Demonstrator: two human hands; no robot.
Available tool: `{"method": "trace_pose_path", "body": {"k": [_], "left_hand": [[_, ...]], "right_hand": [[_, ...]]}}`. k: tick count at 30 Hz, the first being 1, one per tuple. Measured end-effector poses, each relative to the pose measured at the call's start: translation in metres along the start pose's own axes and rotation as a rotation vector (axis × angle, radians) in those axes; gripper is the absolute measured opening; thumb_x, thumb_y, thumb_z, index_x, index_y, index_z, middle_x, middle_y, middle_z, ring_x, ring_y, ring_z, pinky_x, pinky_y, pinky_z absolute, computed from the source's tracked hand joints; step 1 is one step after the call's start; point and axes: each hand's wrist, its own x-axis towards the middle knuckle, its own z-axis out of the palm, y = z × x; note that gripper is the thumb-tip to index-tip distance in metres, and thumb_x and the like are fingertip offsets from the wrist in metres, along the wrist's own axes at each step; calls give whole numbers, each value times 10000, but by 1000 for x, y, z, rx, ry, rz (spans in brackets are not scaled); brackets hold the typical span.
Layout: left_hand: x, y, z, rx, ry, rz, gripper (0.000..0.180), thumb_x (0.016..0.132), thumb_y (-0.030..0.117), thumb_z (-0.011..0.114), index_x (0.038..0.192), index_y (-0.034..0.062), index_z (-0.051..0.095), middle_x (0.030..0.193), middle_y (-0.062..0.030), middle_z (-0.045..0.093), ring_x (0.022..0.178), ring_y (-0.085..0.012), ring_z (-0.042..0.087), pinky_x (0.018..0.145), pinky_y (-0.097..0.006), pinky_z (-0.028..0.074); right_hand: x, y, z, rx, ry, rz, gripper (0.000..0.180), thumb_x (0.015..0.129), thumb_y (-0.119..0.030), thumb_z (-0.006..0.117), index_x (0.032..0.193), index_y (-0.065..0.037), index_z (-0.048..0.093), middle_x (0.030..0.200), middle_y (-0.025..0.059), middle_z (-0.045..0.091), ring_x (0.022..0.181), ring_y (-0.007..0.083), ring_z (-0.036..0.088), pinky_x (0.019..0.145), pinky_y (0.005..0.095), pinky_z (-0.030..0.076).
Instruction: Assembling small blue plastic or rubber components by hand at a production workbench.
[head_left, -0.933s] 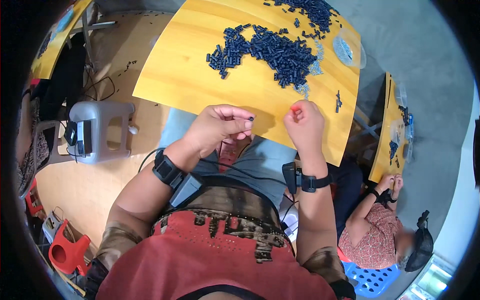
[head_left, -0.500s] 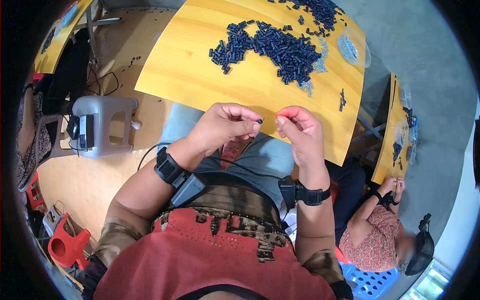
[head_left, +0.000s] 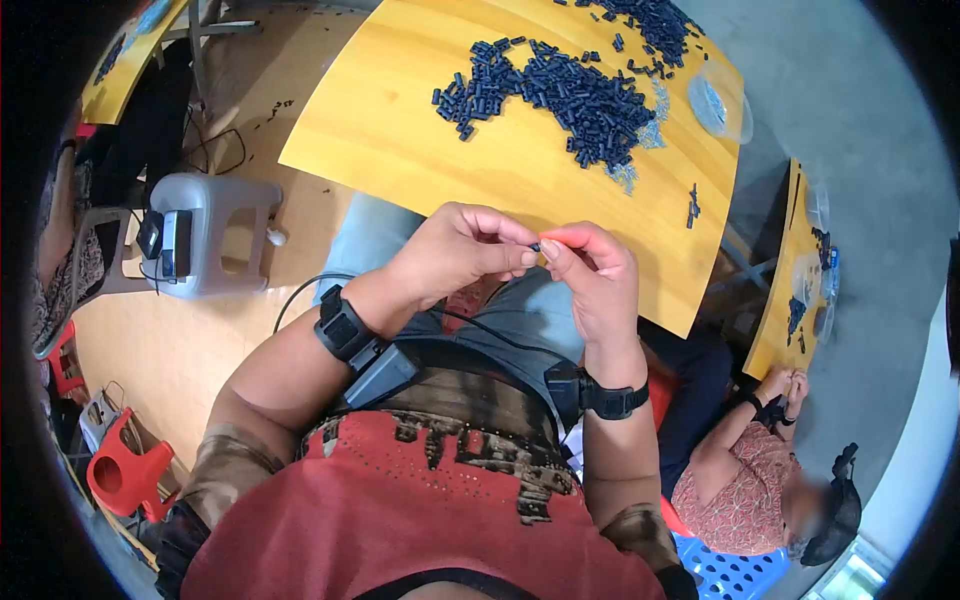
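Dark piece: a small dark piece (head_left: 536, 247) sits at the centre of the frame, just beyond the near edge of the yellow table (head_left: 390, 130), caught at the fingertips

Left hand: the left hand (head_left: 455, 250) pinches the piece between thumb and forefinger, its other fingers curled beneath

Right hand: the right hand (head_left: 598, 275) has its thumb and forefinger brought together right at the piece; whether they grip it or something tiny is hidden

Lie of the piece: off the right end of the left fingertips and directly left of the right ones, so it lies between the two hands; the left is nearer, being the one clearly on it

Long axis: cannot be told, as only a dark bit shows between the fingers

Black heap: a pile of short black tubes (head_left: 585, 105) spreads across the upper middle of the frame, beyond both hands

Silvery bits: small metal parts (head_left: 622, 178) lie along the right flank of the heap

Clear tub: a plastic tub (head_left: 741, 112) stands near the table's right edge, upper right

Slim dark parts: a few thin dark parts (head_left: 692, 207) lie apart from the heap, nearer the right hand

Lower right: a co-worker's hands (head_left: 785, 383) meet at another yellow table (head_left: 762, 335)
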Motion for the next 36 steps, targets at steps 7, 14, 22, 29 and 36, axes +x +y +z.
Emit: {"method": "trace_pose_path", "body": {"k": [7, 14, 22, 29, 36], "left_hand": [[-1, 0, -2, 19, 33, 37, 107, 830, 67, 667, 921, 9, 673, 645, -60, 641, 476, -88, 574, 369, -193, 426], [-2, -2, -2, 12, 53, 86, 102, 836, 69, 662, 909, 1, 678, 645, -55, 645, 482, -83, 581, 370, -186, 430], [-3, -1, -9, -65, 90, 31, 140, 841, 113, 665, 936, 9, 670, 728, -55, 662, 531, -79, 597, 378, -192, 427], [-5, 2, -6, -109, 39, -7, 159, 840, 140, 670, 948, 24, 663, 757, -51, 665, 560, -91, 602, 420, -204, 450], [0, -7, -12, -162, 11, -55, 145, 838, 130, 670, 941, 27, 665, 810, -43, 669, 675, -100, 616, 548, -220, 492]], "right_hand": [[-4, 0, 10, -319, 115, -197, 60, 794, -24, 681, 846, 0, 664, 766, 20, 604, 680, 70, 538, 606, 206, 430], [-5, -10, 16, -701, 59, -400, 138, 755, 11, 662, 893, 10, 649, 798, 99, 599, 680, 202, 577, 631, 268, 467], [-8, -16, 24, -872, -126, -412, 423, 701, 0, 671, 1113, -34, 581, 932, 129, 579, 835, 282, 571, 717, 355, 484], [-8, -11, 30, -865, 46, -413, 319, 707, -25, 679, 1014, -43, 596, 897, 112, 588, 820, 284, 569, 710, 352, 475], [-4, -7, 25, -1015, 49, -628, 256, 697, -43, 679, 941, -37, 603, 847, 115, 573, 776, 296, 557, 688, 375, 464]]}}
